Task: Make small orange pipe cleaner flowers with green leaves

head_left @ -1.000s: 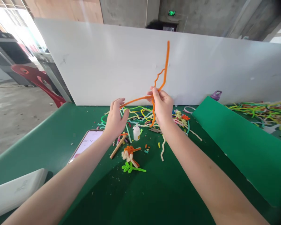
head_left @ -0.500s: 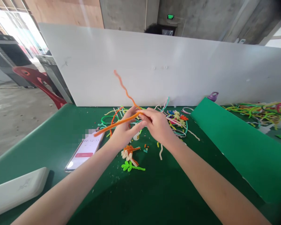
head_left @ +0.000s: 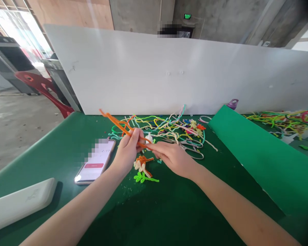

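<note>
An orange pipe cleaner (head_left: 115, 121), folded so that two strands run side by side, stretches up and to the left from my hands. My left hand (head_left: 129, 147) is closed round its middle. At the folded end, the fingers of my right hand (head_left: 169, 155) pinch it. Just below on the table lie small bent pipe-cleaner shapes: an orange one (head_left: 143, 159), a cream one (head_left: 140, 166) and a bright green one (head_left: 143, 177). A small white bottle (head_left: 149, 137) stands behind my fingers. Scissors (head_left: 192, 145) lie beyond my right hand, partly covered.
Loose coloured pipe cleaners (head_left: 159, 122) are strewn along the back, before a white board (head_left: 143, 71). A phone (head_left: 94, 164) and a white power bank (head_left: 23, 205) lie left. At right are a green panel (head_left: 256, 164) and another pipe-cleaner pile (head_left: 272, 121).
Both hands have come lower, and my left hand has shifted left. The orange pipe cleaner's two ends, spread wide before, now lie close together. The scissors have come into view.
</note>
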### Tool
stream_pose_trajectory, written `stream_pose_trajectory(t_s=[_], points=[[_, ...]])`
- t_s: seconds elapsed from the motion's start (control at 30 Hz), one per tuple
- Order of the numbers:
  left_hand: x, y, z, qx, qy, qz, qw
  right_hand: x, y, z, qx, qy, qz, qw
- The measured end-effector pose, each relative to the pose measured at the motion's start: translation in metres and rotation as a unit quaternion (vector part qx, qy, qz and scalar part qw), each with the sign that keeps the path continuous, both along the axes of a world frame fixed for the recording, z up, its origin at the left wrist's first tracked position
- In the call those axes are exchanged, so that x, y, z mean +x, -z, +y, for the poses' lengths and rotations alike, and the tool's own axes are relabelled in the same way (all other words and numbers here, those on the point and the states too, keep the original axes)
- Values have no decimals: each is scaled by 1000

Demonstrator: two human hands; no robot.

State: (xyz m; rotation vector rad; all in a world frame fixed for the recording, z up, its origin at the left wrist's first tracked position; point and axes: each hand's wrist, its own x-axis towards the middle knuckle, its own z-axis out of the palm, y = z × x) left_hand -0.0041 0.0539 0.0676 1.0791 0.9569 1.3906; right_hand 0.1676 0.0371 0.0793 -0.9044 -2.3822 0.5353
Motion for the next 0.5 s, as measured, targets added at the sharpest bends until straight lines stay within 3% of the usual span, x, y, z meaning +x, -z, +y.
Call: stream_pose_trajectory(t_s=[0.17, 0.3, 0.5], points=[[-2, 3, -11, -16, -14, -46, 999, 9, 3, -8, -134, 31, 41, 990], [-8, 12, -17, -21, -10, -63, 998, 16, 5, -13, -159, 32, -8, 987], [-16, 28, -28, -32, -2, -11, 999, 22, 11, -20, -162, 43, -62, 984]])
